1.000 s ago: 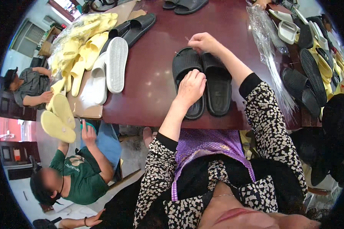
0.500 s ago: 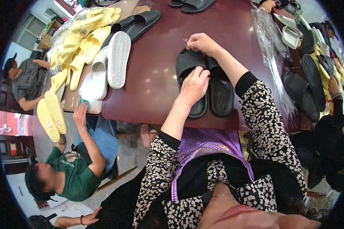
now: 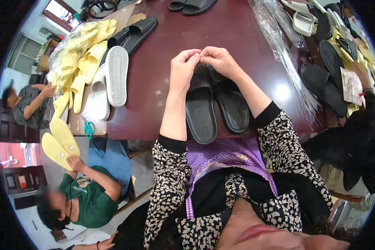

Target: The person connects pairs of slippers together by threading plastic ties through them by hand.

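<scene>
A pair of black slide slippers [image 3: 201, 118] lies side by side on the dark red table, heels toward me. Beyond their toe ends my left hand [image 3: 184, 68] and my right hand [image 3: 221, 62] meet, thumbs and forefingers pinched together. Whatever is between the fingertips is too small to make out. My wrists pass on either side of the slippers, and my hands partly cover the far ends of their straps.
To the left are white slippers [image 3: 117, 77], black slippers [image 3: 140, 35] and bagged yellow slippers [image 3: 96, 56]. Teal-handled scissors [image 3: 89, 130] lie by the near edge. On the right spread thin clear strands [image 3: 293, 81] and more black slippers [image 3: 323, 89]. A co-worker holds yellow slippers [image 3: 54, 150].
My left hand has come out of the slipper's strap and moved up to meet my right hand. The co-worker's hand has left the scissors and now holds the yellow slippers.
</scene>
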`<move>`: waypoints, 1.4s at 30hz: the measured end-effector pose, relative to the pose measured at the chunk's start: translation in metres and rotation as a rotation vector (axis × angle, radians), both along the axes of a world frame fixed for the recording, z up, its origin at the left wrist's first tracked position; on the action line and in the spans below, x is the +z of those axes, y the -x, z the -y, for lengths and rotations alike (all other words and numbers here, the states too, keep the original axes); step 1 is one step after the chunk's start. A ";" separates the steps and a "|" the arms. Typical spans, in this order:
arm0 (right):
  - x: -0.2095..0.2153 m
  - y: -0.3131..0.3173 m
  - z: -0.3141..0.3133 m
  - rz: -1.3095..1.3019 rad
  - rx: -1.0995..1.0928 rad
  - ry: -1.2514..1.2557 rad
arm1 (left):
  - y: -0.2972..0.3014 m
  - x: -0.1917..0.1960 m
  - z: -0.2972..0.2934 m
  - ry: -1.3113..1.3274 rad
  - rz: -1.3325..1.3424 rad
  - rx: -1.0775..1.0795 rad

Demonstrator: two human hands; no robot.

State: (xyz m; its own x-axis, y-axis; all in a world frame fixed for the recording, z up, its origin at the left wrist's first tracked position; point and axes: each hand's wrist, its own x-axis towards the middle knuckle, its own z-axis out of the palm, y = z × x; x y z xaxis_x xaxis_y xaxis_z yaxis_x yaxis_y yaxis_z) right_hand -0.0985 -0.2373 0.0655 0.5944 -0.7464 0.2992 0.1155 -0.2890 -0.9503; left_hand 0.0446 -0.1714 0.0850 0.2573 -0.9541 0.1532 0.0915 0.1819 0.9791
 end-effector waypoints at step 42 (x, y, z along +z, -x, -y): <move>-0.007 0.004 -0.023 -0.060 -0.384 0.274 | -0.006 -0.025 -0.007 -0.014 -0.255 -0.193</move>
